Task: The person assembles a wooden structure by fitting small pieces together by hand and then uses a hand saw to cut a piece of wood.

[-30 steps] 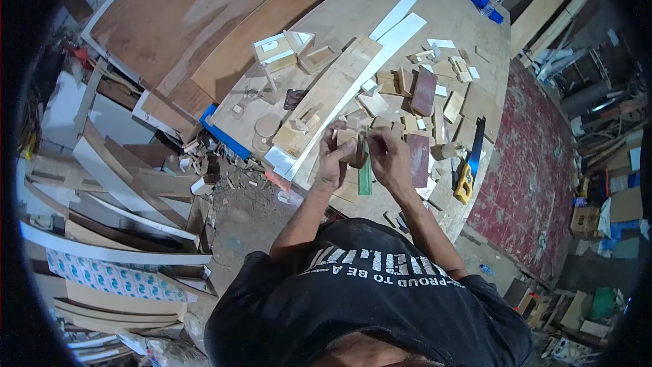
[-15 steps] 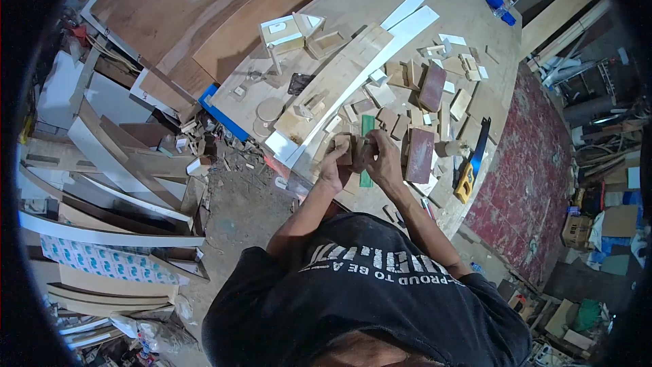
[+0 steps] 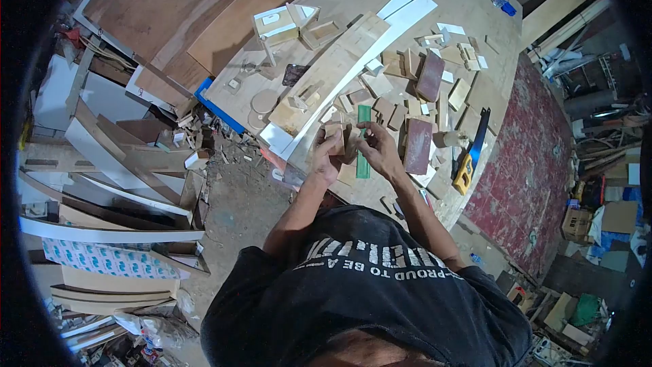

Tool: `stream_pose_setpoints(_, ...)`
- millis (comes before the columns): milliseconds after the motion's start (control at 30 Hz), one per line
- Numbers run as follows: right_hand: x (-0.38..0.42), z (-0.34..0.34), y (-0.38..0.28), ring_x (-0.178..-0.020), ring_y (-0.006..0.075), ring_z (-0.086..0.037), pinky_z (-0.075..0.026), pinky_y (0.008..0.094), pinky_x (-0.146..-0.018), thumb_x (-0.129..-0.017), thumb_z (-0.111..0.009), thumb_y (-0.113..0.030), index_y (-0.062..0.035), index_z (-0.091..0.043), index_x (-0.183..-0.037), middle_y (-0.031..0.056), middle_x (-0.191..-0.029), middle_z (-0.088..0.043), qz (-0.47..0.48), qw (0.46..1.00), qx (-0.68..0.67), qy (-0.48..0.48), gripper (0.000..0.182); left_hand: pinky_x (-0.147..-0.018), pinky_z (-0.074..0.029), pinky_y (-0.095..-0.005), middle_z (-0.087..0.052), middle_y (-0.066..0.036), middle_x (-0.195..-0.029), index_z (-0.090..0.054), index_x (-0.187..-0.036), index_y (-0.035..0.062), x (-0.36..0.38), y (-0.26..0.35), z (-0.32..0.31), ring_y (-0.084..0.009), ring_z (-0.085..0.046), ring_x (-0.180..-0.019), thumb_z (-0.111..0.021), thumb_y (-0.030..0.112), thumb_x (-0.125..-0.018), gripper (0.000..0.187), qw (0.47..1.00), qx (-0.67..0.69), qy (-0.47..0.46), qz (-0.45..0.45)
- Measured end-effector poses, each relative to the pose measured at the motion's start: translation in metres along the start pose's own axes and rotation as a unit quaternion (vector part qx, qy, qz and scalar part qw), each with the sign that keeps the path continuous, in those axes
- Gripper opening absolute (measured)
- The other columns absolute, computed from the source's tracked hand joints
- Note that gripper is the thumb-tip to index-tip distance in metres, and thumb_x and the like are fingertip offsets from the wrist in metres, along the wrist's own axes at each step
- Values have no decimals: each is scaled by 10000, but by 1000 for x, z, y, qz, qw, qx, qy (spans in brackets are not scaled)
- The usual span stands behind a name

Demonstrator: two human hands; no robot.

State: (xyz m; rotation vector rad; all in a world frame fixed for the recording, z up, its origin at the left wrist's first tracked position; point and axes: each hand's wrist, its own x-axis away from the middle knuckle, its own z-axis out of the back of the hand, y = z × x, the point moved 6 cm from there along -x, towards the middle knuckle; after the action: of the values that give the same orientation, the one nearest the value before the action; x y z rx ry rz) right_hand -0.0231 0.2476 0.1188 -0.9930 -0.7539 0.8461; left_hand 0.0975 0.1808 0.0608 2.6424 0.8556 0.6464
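A small wooden block (image 3: 333, 132) is gripped in my left hand (image 3: 326, 163), fingers curled round it close over the table's near edge. My right hand (image 3: 382, 154) is a short way to the right, its fingers bent together in a pinch; what they hold, if anything, cannot be made out. Between the two hands a darker brown piece (image 3: 352, 141) shows near the left fingertips. Beneath the right fingers, a green strip (image 3: 364, 163) lies lengthwise on the table.
Maroon sanding blocks (image 3: 418, 148) and several wood offcuts (image 3: 459, 94) lie right of my hands. A yellow-handled saw (image 3: 467, 171) rests by the table's right edge. Long white strips (image 3: 407, 19) run toward the back. A small wooden box assembly (image 3: 277, 24) stands at the far left.
My right hand has drawn slightly away from my left, widening the gap between them and uncovering more of the green strip. The left hand still grips the block. The view has shifted slightly.
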Motion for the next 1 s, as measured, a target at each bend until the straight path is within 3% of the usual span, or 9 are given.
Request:
stream_pose_setpoints(200,2,-4,-13,-683,99,-552,-449,254,-605,-877,-667,-153,30,-569,-1168,62,-888,-625,22,999,3,-24,358,-820,-551,-385,-636,-59,-1086,-559,-1172,130,-2,13,-5,-208,-649,-978,-684,135,-865,332,997,-33,29,-66)
stream_pose_setpoints(400,-20,1,4,-721,94,-535,-442,257,-620,-913,-638,-69,8,-576,-1147,31,-850,-592,2,982,-189,8,254,-856,-536,-373,-634,-50,-1111,-559,-1186,115,6,52,15,-215,-637,-1020,-704,122,-846,370,985,19,96,-141)
stream_pose_setpoints(500,-63,4,16,-689,110,-534,-442,257,-596,-864,-680,-64,6,-575,-1086,16,-788,-559,-41,975,-217,8,256,-1028,-416,-506,-616,-82,-1194,-564,-1195,95,19,78,30,-284,-562,-1165,-712,128,-806,418,975,103,142,-134)
stream_pose_setpoints(600,-130,-4,44,-781,149,-593,-486,288,-697,-872,-631,-72,-22,-570,-1136,40,-878,-610,20,968,-250,12,276,-1065,-387,-501,-613,-104,-1232,-552,-1246,54,28,103,48,-288,-557,-1177,-700,130,-799,476,978,74,97,-171)
stream_pose_setpoints(700,-192,-18,45,-748,136,-588,-500,281,-681,-853,-650,-90,-5,-609,-1061,53,-876,-604,55,974,-218,13,228,-1102,-353,-510,-594,-127,-1275,-503,-1315,11,52,132,38,-298,-541,-1208,-706,154,-781,589,978,54,31,-199)
stream_pose_setpoints(800,-257,-33,60,-734,142,-607,-525,312,-649,-854,-684,-81,-7,-598,-1039,51,-799,-612,187,976,44,102,217,-1119,-345,-455,-552,-128,-1325,-409,-1413,26,72,156,7,-288,-523,-1235,-731,140,-757,740,972,82,-91,-200)
stream_pose_setpoints(833,-258,-35,43,-707,232,-621,-511,348,-611,-807,-675,-18,9,-579,-1020,149,-824,-640,257,950,134,118,235,-1119,-345,-455,-552,-128,-1325,-409,-1413,26,78,163,4,-288,-523,-1235,-731,140,-757,740,970,79,-83,-212)
stream_pose_setpoints(933,-283,-55,59,-712,215,-565,-491,354,-692,-794,-693,-30,2,-557,-1036,107,-818,-585,200,975,-26,88,279,-1086,-387,-431,-554,-108,-1301,-330,-1472,61,89,185,-7,-258,-533,-1220,-760,104,-729,860,963,6,-64,-262)
stream_pose_setpoints(1000,-272,-56,66,-735,205,-545,-477,343,-706,-793,-687,-33,-3,-551,-1019,96,-825,-568,210,971,-9,116,265,-1003,-458,-353,-556,-77,-1282,-413,-1393,52,94,201,-19,-187,-569,-1151,-779,5,-703,783,941,-110,-16,-318)
